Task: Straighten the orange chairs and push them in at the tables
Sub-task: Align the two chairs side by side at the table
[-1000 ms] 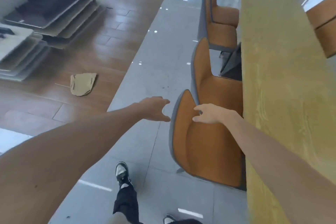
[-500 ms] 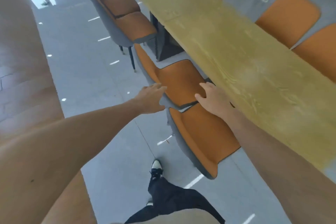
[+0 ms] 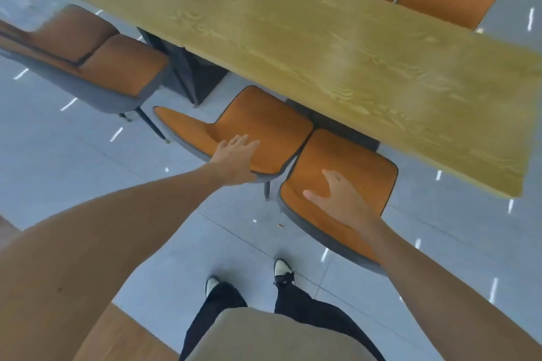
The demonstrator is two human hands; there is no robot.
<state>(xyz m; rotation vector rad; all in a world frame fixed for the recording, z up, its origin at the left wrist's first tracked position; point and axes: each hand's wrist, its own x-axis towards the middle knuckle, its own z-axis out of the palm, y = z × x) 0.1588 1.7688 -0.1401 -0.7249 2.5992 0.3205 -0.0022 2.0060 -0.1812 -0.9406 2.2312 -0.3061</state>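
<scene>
Left hand lies flat and spread on the back edge of one orange chair — gripping nothing. Right hand, fingers wide, rests on the neighbouring chair. Both chairs sit partly under the wooden table. No writing is readable.

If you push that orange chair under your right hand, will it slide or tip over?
Probably slide: the chair stands on smooth, shiny floor tiles. The right hand pushes high on its backrest, so it might tip slightly.
</scene>
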